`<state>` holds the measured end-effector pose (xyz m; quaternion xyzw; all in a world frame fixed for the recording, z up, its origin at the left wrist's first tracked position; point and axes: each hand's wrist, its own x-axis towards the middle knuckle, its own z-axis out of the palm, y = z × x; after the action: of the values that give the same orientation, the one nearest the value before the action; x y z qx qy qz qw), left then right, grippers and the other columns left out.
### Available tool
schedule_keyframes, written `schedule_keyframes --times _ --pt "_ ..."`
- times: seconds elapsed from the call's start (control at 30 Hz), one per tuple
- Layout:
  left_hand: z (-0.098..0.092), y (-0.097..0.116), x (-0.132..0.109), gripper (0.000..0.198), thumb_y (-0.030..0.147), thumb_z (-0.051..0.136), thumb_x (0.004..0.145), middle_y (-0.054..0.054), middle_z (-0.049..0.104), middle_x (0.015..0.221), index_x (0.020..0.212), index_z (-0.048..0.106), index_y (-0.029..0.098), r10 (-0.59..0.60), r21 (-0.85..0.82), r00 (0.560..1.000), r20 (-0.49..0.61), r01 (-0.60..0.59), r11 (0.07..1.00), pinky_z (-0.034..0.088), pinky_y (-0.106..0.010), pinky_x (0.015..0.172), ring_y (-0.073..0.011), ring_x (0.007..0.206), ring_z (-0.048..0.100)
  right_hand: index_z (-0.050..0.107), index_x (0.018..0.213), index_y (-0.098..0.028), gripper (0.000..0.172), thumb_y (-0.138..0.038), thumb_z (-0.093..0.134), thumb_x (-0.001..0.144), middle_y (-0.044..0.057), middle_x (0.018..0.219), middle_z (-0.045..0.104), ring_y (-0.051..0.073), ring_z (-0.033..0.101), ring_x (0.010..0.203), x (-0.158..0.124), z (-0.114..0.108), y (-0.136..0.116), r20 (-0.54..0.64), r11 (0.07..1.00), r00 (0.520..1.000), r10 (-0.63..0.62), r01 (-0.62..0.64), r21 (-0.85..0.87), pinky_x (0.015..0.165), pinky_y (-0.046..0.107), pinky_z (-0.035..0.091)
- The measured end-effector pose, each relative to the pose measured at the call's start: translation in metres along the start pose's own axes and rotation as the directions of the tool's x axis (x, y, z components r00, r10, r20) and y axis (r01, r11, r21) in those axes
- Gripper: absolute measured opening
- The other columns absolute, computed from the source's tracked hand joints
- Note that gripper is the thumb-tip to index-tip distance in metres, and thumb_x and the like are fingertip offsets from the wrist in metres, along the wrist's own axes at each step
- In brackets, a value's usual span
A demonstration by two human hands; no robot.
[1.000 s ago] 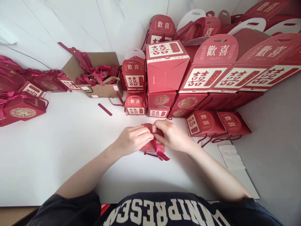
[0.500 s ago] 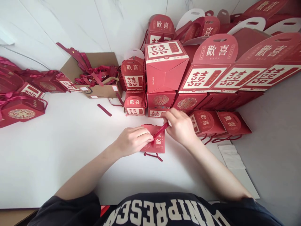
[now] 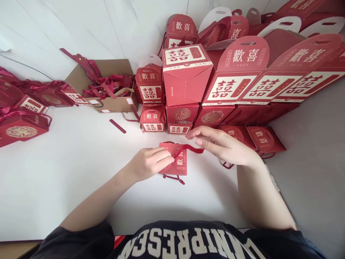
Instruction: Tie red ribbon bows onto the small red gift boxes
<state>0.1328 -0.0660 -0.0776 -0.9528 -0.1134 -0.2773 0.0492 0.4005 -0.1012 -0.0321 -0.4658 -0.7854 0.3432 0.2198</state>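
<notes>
A small red box (image 3: 181,163) with pale characters lies on the white table, a twisted cord handle (image 3: 174,178) sticking out on its near side. My left hand (image 3: 153,163) rests over the box's left part, its fingers pinched on a dark red ribbon (image 3: 192,148) at the box's middle. From there the ribbon runs to the right, its end loose in the air. Just right of that end is my right hand (image 3: 219,144), fingers apart and holding nothing. The left fingertips partly cover the spot where ribbon meets box.
Stacked red boxes (image 3: 187,84) and larger ones (image 3: 234,86) stand behind and to the right. A cardboard carton (image 3: 115,104) of ribbons and red strips is at the back left, a loose red strip (image 3: 118,126) before it. More red boxes (image 3: 23,129) sit far left.
My right hand has let go of the ribbon, opened and moved right. The ribbon's freed end now hangs to the right. My left hand stays at the box.
</notes>
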Motion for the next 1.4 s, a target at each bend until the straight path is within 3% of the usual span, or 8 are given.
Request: schedule_keyframes --times 0.23,0.43,0.67,0.87,1.03,1.2,1.3,1.4 --pt "-0.006 0.005 0.003 0.019 0.005 0.05 0.09 0.002 0.066 0.07 0.084 0.063 0.017 0.069 0.146 0.998 -0.007 -0.068 0.987 0.038 -0.024 0.048 -0.0094 0.059 0.058 0.055 0.099 -0.022 0.044 -0.061 0.035 0.096 0.002 0.084 0.065 0.018 0.059 0.077 0.022 0.025 0.028 0.044 0.953 0.96 0.275 -0.278 0.118 0.074 0.032 0.044" --pt "-0.004 0.004 0.001 0.018 0.003 0.051 0.088 0.002 0.065 0.071 0.085 0.062 0.017 0.069 0.143 0.998 0.0 -0.069 0.987 0.036 -0.024 0.046 -0.0085 0.056 0.056 0.05 0.089 -0.02 0.039 -0.058 0.049 0.091 -0.003 0.067 0.052 0.012 0.049 0.059 0.027 0.036 0.024 0.082 0.864 0.974 0.209 -0.224 0.452 0.056 0.024 0.038" --pt "-0.003 0.004 0.001 0.017 0.005 0.051 0.088 0.004 0.065 0.068 0.081 0.06 0.018 0.057 0.147 0.998 -0.01 -0.055 0.988 0.037 -0.023 0.045 -0.0073 0.053 0.056 0.056 0.097 -0.021 0.022 -0.042 0.054 0.092 -0.003 0.07 0.058 0.011 0.048 0.061 0.02 0.027 0.012 0.143 0.952 0.985 0.098 -0.135 0.275 0.06 0.024 0.038" --pt "-0.004 0.005 0.002 0.016 0.006 0.052 0.088 0.004 0.064 0.067 0.081 0.06 0.018 0.061 0.153 0.998 -0.022 -0.057 0.987 0.037 -0.024 0.044 -0.0074 0.052 0.055 0.042 0.056 -0.02 0.054 -0.061 0.044 0.091 -0.003 0.046 0.05 0.011 0.045 0.047 0.021 0.037 0.002 0.044 0.954 0.957 0.286 -0.288 0.077 0.053 0.026 0.033" --pt "-0.005 0.006 0.003 0.015 0.004 0.053 0.086 0.002 0.066 0.069 0.084 0.062 0.016 0.11 0.189 0.994 -0.024 -0.103 0.977 0.036 -0.025 0.043 -0.0084 0.052 0.055 0.036 0.048 -0.02 0.062 -0.07 0.047 0.084 -0.004 0.038 0.035 0.009 0.034 0.038 0.017 0.04 -0.001 0.095 0.903 0.909 0.407 -0.416 0.108 0.042 0.026 0.026" --pt "-0.006 0.006 0.002 0.016 0.002 0.053 0.085 0.001 0.065 0.071 0.086 0.063 0.016 0.128 0.179 0.991 -0.046 -0.118 0.977 0.036 -0.024 0.043 -0.0089 0.054 0.057 0.057 0.058 -0.018 0.051 -0.064 0.058 0.08 -0.005 0.045 0.037 0.008 0.033 0.04 0.017 0.038 -0.001 0.218 0.885 0.905 0.364 -0.409 0.222 0.038 0.024 0.023" --pt "-0.004 0.005 0.0 0.015 0.004 0.054 0.086 0.001 0.066 0.074 0.088 0.063 0.016 0.056 0.078 0.998 -0.033 -0.053 0.996 0.038 -0.023 0.045 -0.0088 0.056 0.059 0.067 0.074 -0.018 0.04 -0.058 0.065 0.078 -0.006 0.049 0.041 0.007 0.034 0.041 0.02 0.037 0.002 0.242 0.888 0.919 0.311 -0.372 0.271 0.037 0.022 0.025" --pt "-0.003 0.005 -0.002 0.009 0.012 0.058 0.088 0.001 0.069 0.08 0.089 0.064 0.018 -0.191 -0.17 0.981 0.026 0.193 0.966 0.047 -0.02 0.056 -0.0086 0.065 0.062 0.068 0.079 -0.018 0.037 -0.054 0.065 0.078 -0.006 0.05 0.04 0.007 0.033 0.041 0.021 0.035 0.006 0.253 0.887 0.926 0.279 -0.349 0.301 0.036 0.021 0.027"
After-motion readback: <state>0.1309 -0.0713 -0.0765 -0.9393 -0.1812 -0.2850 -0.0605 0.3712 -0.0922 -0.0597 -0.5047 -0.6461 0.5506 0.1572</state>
